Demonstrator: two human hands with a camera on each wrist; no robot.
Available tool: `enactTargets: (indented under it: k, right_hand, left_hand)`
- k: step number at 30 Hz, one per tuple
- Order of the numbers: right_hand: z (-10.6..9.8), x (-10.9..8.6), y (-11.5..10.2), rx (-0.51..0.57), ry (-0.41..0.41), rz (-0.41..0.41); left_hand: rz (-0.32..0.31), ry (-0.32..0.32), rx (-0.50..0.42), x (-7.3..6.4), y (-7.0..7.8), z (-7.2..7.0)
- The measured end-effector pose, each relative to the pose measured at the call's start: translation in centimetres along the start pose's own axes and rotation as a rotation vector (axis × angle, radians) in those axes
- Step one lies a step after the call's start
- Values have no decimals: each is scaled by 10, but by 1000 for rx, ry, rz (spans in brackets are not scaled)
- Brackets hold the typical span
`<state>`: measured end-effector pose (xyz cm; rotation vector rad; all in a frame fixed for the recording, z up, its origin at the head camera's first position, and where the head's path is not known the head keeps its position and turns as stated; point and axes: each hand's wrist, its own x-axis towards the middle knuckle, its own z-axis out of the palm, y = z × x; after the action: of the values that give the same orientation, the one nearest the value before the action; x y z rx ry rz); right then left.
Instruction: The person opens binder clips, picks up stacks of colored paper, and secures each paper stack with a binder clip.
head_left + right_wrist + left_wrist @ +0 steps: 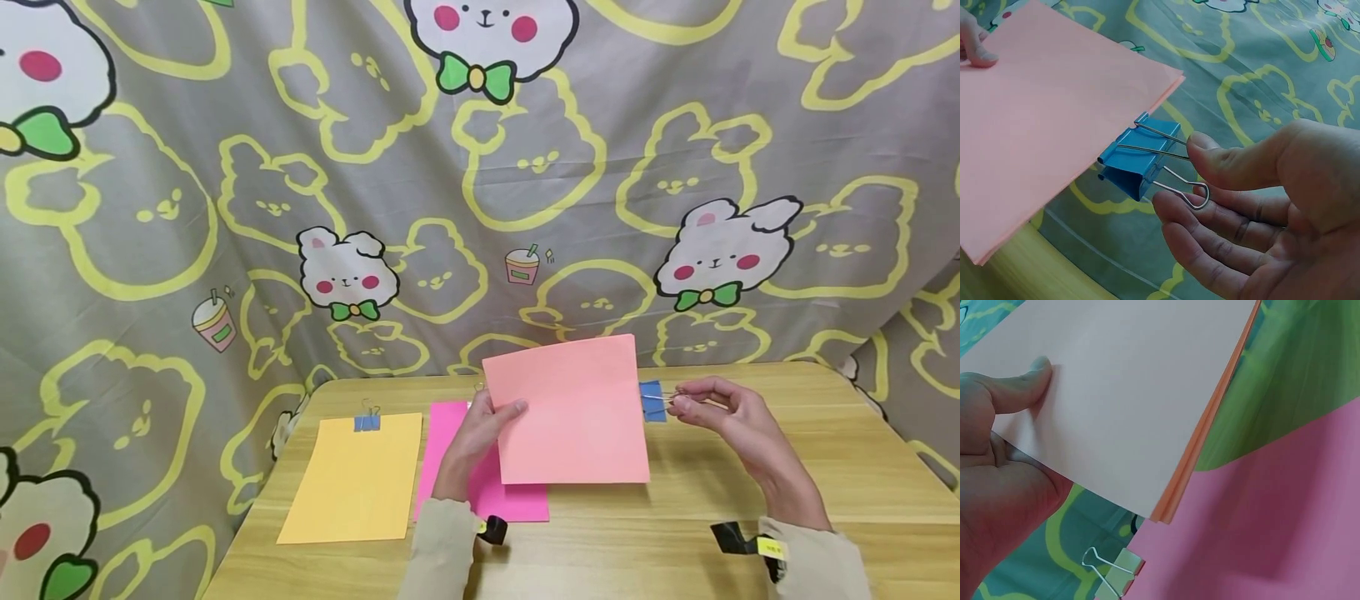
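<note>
My left hand (474, 432) grips a stack of light pink paper (573, 417) by its left edge, thumb on the front face and fingers behind. The stack is held up above the table, and its layered edges show in the left wrist view. At the right edge of the stack is a blue binder clip (1141, 150), its wire handles sticking out to the right. My right hand (738, 421) pinches these handles, the thumb on the upper one and the fingers by the lower one. How far the clip reaches over the paper is hard to see.
Behind the raised stack, magenta paper (517, 502) lies on the wooden table (622, 550), with a binder clip (1121, 570) at its top edge. Left of it lies yellow-orange paper (352, 483) with a blue binder clip (367, 423). A patterned curtain (420, 183) hangs behind the table.
</note>
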<state>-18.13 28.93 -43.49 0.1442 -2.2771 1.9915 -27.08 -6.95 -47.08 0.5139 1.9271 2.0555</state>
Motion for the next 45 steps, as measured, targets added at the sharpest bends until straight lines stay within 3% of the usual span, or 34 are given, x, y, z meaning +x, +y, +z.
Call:
enactTargets:
  k: [11,34,45]
  right_hand:
    - [5,2,-2,19,5,16]
    - [10,3,-2,40,-49,15]
    - [8,5,1,70,-77,12]
  left_hand:
    - [16,-14,-7,1,-3,8]
    - [2,20,-11,5,-5,18]
    - [-1,-8,-19,5,-5,17]
